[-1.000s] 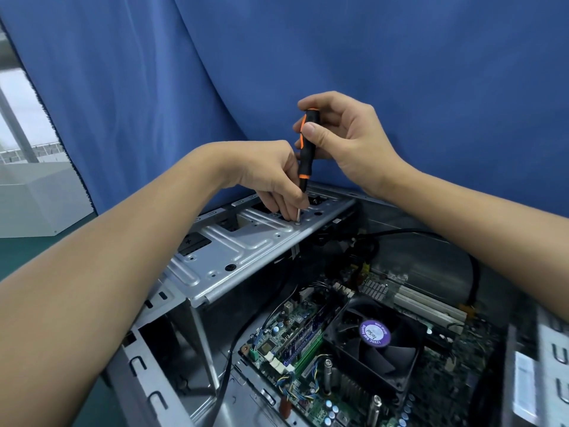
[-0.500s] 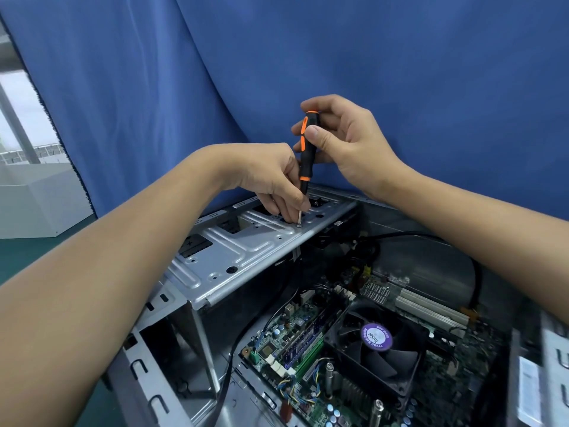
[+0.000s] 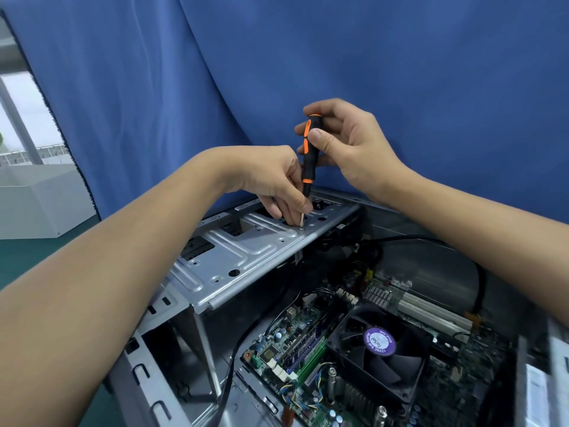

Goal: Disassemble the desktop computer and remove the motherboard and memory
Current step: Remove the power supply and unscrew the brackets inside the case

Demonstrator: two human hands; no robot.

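Nearly upright, screwdriver (image 3: 308, 155) tip-down on a screw (image 3: 301, 228) atop the drive cage (image 3: 246, 251).

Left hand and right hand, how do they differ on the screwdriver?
The right hand grips the screwdriver high on its handle; the left hand pinches its shaft low, near the tip. The right hand is above the metal bracket; the left hand's fingers reach it. Both hold one tool.

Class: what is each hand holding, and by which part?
The right hand grips the screwdriver by the upper part of its black-and-orange handle; the left hand pinches the same tool low down, at its metal shaft.
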